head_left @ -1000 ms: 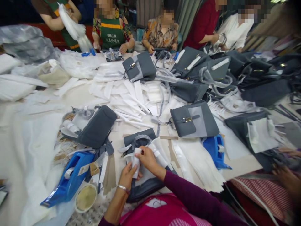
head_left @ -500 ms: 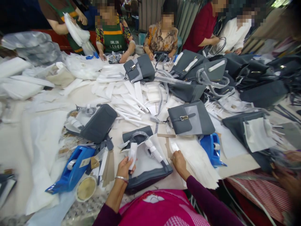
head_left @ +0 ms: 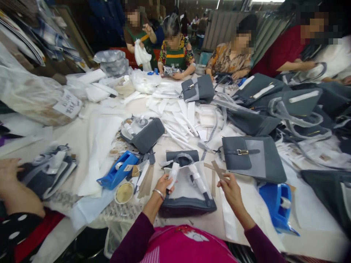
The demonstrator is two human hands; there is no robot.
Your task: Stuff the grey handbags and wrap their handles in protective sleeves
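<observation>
A dark grey handbag (head_left: 189, 208) lies on the table right before me, a white sheet over its body. Its handle is partly wrapped in white paper (head_left: 197, 177). My left hand (head_left: 166, 185) is closed on a white-wrapped strap end (head_left: 173, 173) at the bag's left side. To the right of the bag, my right hand (head_left: 231, 188) pinches a narrow brown-grey strip (head_left: 218, 168) and lifts it at a slant. A similar strip (head_left: 213, 184) lies beside the bag, next to white sheets (head_left: 228, 215).
Blue tape dispensers stand left (head_left: 117, 170) and right (head_left: 276, 204). A round tub (head_left: 124, 193) sits near the left one. Another flap bag (head_left: 253, 157) lies at right. A neighbour's arm (head_left: 16, 190) reaches in from the left. Several co-workers sit or stand across the table.
The view has swung left, so things appear further right. My right hand has risen from the white sheets and now has a brown-grey strip in its fingers. My left hand keeps its hold.
</observation>
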